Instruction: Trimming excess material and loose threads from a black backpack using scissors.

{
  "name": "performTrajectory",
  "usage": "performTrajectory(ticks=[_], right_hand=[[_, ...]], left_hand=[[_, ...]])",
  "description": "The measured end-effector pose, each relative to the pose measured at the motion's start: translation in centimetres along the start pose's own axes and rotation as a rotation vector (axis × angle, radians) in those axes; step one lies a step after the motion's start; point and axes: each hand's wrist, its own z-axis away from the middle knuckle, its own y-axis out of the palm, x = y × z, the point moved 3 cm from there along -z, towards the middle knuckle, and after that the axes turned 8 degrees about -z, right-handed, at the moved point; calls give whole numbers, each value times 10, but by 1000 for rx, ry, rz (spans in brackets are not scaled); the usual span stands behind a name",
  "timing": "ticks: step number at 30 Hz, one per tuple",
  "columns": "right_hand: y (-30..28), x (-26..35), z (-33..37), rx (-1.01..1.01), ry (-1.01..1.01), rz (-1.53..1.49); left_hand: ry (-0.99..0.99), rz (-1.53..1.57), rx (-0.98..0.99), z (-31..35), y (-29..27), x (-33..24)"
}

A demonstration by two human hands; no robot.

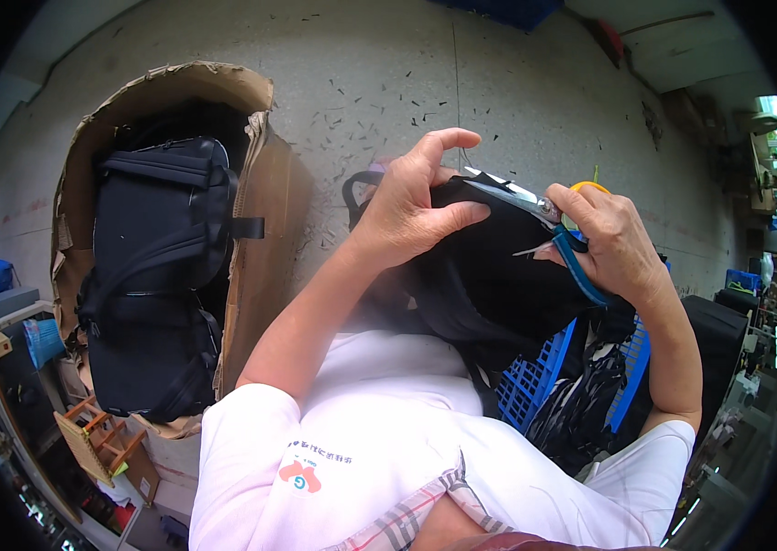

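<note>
One black fabric article (pixel 498 275), its exact type hard to tell, lies in front of the torso, just right of the view's centre; the clock positions below are taken from its middle. At 10 o'clock, the left hand (pixel 411 197) grasps the upper edge, thumb on the near face and index finger raised clear, a hold that appears meant to present the edge to the blades while leaving a finger out of their path. At 1 o'clock, the scissors (pixel 509 193) lie along this same edge, tips directed toward the left hand. At 2 o'clock, the right hand (pixel 613 234) grips the scissors by the handles, one loop yellow and the other blue; the loops stand well apart, probably so that the tool is ready to close. A dark strap loop (pixel 350 195) hangs free at 10 o'clock, outside the left wrist. At 5 o'clock, a blue plastic crate (pixel 535 375) stands beside the white shirt (pixel 379 386) and contains dark strips (pixel 581 399), presumably stored there for easy reach. At 9 o'clock, an open cardboard carton (pixel 264 248) holds black bags (pixel 159 207), evidently collected off the floor (pixel 352 41). Dark clippings (pixel 416 121) litter that floor at 11 o'clock. At 8 o'clock, farther out, stands a wooden stool (pixel 104 443).
</note>
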Motion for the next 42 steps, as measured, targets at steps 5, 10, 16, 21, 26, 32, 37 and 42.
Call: performTrajectory(ticks=[5, 10, 16, 21, 26, 32, 37, 42], right_hand=[[-7, -8, 11, 47, 32, 24], [-18, -3, 4, 45, -26, 89], [-23, -10, 11, 176, 5, 78], [-28, -13, 16, 154, -43, 98], [-26, -28, 23, 23, 147, -344], [25, -31, 16, -53, 383, -845], [37, -35, 19, -127, 543, -1063], [34, -50, 28, -445, 416, -1209]], left_hand=[[-10, -40, -15, -3, 9, -1], [122, -184, -18, -3, 21, -7], [72, -192, 26, -4, 28, -11], [45, -156, 38, -4, 31, -11], [8, -99, 20, -7, 28, -3], [-36, -79, 66, -12, 30, -3], [114, -297, -334, -2, -6, 12], [-415, 514, -124, 39, -26, 112]])
